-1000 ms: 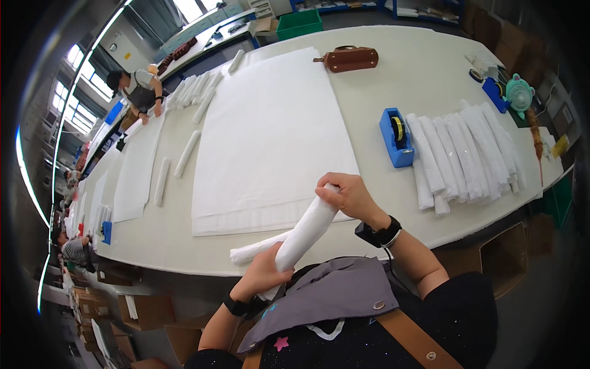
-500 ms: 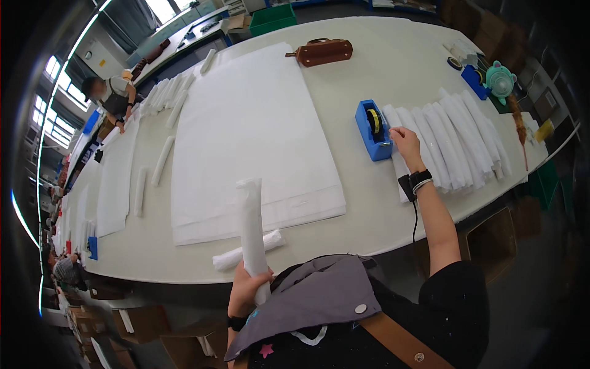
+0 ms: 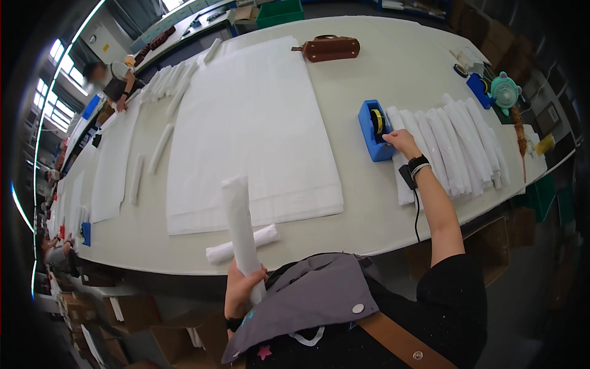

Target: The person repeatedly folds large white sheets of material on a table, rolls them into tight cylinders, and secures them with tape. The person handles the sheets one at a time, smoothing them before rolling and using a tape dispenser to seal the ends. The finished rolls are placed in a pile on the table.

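Observation:
My left hand is wrapped round the lower end of a white paper roll, which stands up tilted in front of my apron. Behind it a second white roll lies flat near the table edge. At the right, my right hand pinches its fingertips together at the front end of a blue tape dispenser. Whatever lies between those fingertips is too small to make out. Under and beside this hand lie several white rolls in a row.
A stack of large white sheets covers the table's middle. Beyond it lies a brown bag. A green fan and another blue dispenser stand at the far right. A co-worker handles sheets at the far left.
My right hand has moved down and closer to the front end of the dispenser. The left hand still holds the roll, now a little further left in view.

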